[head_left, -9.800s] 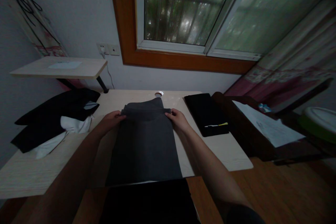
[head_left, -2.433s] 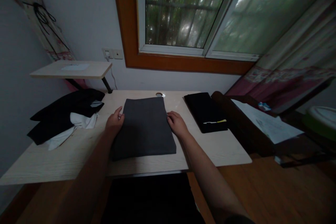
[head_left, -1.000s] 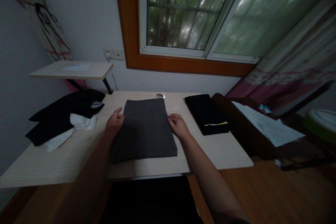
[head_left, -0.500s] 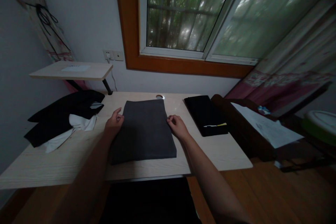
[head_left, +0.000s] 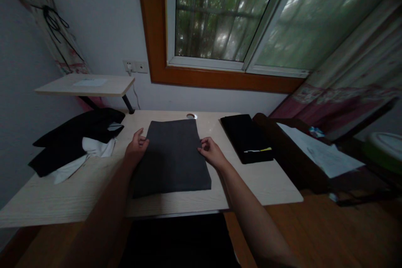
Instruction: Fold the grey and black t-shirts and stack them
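In the head view a dark grey folded cloth (head_left: 174,157) lies flat on the pale wooden table (head_left: 260,190), right in front of me. My left hand (head_left: 137,147) is at its left edge, thumb by the cloth and fingers apart. Along the opposite edge is my right hand (head_left: 211,150), its thumb tip over the cloth and its fingers loosely curled with a gap between them. Neither hand visibly grips the fabric. Both forearms come in from the bottom of the view.
Black clothing (head_left: 75,134) with a white piece (head_left: 97,146) lies at the left, under a small raised shelf (head_left: 84,86). A black folded item (head_left: 246,136) with a white and yellow strip is at the right. Beyond it are a brown seat (head_left: 292,167) and a paper sheet (head_left: 317,150).
My right thumb and fingers have parted slightly at the cloth's edge. My left hand has shifted very little, and the cloth stays in place.
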{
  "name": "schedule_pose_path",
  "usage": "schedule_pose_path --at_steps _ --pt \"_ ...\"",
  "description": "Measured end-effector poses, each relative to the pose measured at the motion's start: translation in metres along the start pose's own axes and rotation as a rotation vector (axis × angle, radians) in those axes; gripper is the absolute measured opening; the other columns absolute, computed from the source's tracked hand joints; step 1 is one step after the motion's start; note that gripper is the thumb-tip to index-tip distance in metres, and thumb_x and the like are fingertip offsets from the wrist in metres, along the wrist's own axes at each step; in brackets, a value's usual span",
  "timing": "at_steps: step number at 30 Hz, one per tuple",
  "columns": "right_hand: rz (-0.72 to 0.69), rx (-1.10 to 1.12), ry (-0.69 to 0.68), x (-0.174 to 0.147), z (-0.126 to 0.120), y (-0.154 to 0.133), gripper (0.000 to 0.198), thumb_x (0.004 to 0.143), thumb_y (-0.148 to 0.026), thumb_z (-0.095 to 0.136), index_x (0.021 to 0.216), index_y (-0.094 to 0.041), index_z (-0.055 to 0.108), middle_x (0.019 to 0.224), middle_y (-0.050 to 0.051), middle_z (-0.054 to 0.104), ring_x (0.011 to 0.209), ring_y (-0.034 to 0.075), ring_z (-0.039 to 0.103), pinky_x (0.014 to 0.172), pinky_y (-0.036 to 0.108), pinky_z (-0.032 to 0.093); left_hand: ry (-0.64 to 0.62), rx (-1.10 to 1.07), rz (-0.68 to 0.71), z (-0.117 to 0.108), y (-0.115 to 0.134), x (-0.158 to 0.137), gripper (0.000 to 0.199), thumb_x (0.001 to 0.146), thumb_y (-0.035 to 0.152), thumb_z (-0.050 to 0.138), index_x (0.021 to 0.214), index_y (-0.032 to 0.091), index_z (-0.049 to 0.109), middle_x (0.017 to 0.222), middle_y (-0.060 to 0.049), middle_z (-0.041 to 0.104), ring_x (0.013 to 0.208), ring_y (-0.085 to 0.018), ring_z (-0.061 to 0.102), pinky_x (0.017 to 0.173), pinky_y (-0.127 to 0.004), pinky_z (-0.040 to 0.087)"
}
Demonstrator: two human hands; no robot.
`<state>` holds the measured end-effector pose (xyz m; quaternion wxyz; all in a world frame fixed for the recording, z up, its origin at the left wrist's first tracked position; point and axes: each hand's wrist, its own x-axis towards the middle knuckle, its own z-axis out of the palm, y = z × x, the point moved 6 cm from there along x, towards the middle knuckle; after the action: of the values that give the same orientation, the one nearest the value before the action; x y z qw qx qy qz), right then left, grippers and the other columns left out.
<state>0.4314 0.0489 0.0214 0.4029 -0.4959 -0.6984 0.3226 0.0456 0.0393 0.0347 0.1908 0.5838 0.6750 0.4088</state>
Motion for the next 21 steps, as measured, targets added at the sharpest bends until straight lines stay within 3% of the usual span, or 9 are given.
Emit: schedule_pose_path --at_steps 9,16,21 --pt "0.05 0.126 -0.002 -0.001 -0.001 0.0 0.033 0.079 -0.036 0.073 0.103 -0.026 0.053 0.084 -0.004 0.063 0.078 0.019 0.063 0.076 0.032 0.05 -0.019 0.015 0.034 0.002 -0.001 0.002 0.066 0.089 0.043 0.056 0.15 0.02 0.047 0.107 -0.007 0.072 0.093 -0.022 0.07 0.089 -0.036 0.053" --pt "0.041 0.113 -0.014 -0.001 -0.002 -0.001 0.028 0.082 -0.036 0.069 0.102 -0.026 0.052 0.082 -0.004 0.063 0.076 0.018 0.061 0.074 0.032 0.048 -0.021 0.202 0.118 0.003 0.01 0.003 0.048 0.09 0.04 0.051 0.128 0.017 0.069 0.087 -0.007 0.071 0.09 -0.026 0.064 0.102 -0.043 0.047" --pt "0.038 0.109 -0.002 -0.001 -0.002 0.001 0.027 0.083 -0.038 0.069 0.101 -0.026 0.053 0.082 -0.004 0.063 0.075 0.018 0.061 0.073 0.031 0.048 -0.093 0.156 0.006 0.001 0.011 0.0 0.059 0.091 0.046 0.052 0.144 0.021 0.058 0.078 -0.002 0.068 0.084 -0.025 0.067 0.088 -0.037 0.051"
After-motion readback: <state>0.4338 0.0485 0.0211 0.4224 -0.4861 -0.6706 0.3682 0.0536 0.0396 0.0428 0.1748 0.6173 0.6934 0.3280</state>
